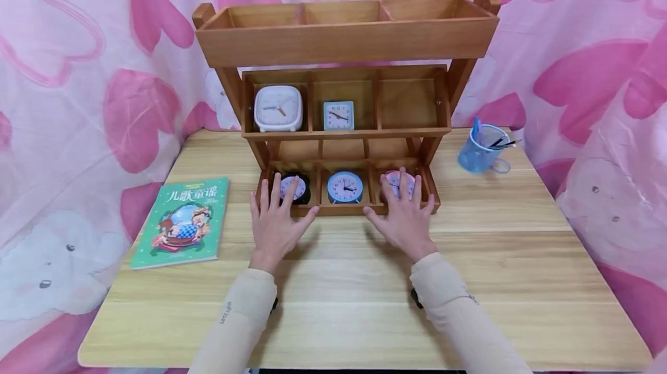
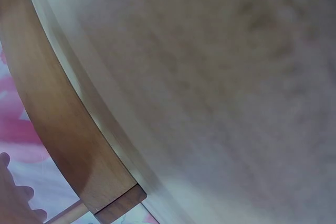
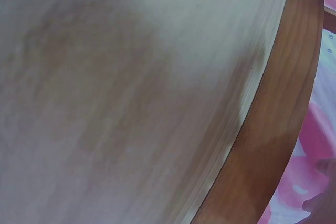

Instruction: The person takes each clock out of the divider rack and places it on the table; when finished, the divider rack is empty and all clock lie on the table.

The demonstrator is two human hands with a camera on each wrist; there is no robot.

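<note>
In the head view my left hand (image 1: 274,228) has its fingers spread and straight over the front of the lower shelf tier, partly covering a black round alarm clock (image 1: 300,190). My right hand (image 1: 405,222), also with fingers spread, lies in front of a pink round alarm clock (image 1: 392,178) and hides part of it. Whether either hand touches a clock or the shelf edge cannot be told. Between the hands a blue round alarm clock (image 1: 345,187) stands in the middle compartment. Both wrist views show mostly blurred tabletop (image 2: 210,103) and the shelf's front board (image 3: 262,129), with fingertips at the edge.
The wooden three-tier shelf (image 1: 344,41) stands at the table's back. Its middle tier holds a white clock (image 1: 278,109) and a small square clock (image 1: 339,115). A green book (image 1: 182,220) lies left; a blue pen holder (image 1: 476,155) stands right. Pink curtain surrounds the table.
</note>
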